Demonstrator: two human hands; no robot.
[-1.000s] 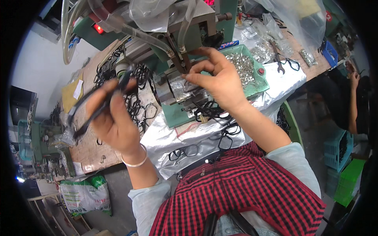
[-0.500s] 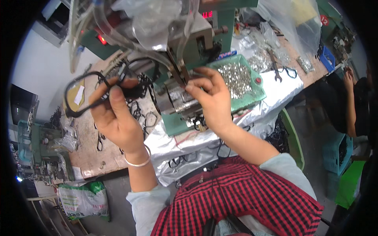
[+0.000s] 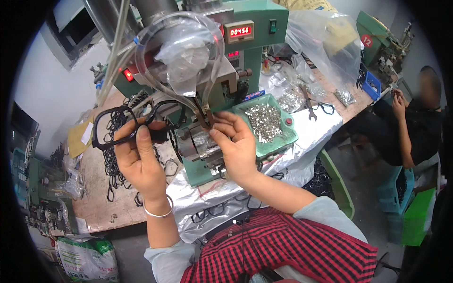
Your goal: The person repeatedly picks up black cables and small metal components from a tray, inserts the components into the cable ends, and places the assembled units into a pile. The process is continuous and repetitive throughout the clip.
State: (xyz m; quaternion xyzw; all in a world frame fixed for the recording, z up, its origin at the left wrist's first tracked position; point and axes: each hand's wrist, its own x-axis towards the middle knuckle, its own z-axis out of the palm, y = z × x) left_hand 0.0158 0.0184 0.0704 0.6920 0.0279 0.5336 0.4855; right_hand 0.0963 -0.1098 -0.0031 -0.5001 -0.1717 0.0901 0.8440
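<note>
My left hand (image 3: 141,167) is closed on a black eyeglass frame (image 3: 113,110), its thumb pressing near the bridge. One rim sticks out to the left, and the other side reaches toward the green press (image 3: 262,23). My right hand (image 3: 239,151) is at the press, thumb and forefinger pinched together just beside the narrow upright tool (image 3: 207,117). Whatever those fingertips hold, if anything, is too small to make out. Below them sits a metal fixture (image 3: 204,145), partly covered by my right hand.
A green tray (image 3: 286,137) of small shiny metal pieces stands right of the press. A wrench (image 3: 309,104) lies beyond it. More black frames (image 3: 113,165) pile up on the left of the table. Clear hoses (image 3: 141,61) hang above. Another person (image 3: 413,122) sits at far right.
The view has shifted, so more of the press top shows and my hands appear lower and farther left. Both hands keep nearly the same pose at the press.
</note>
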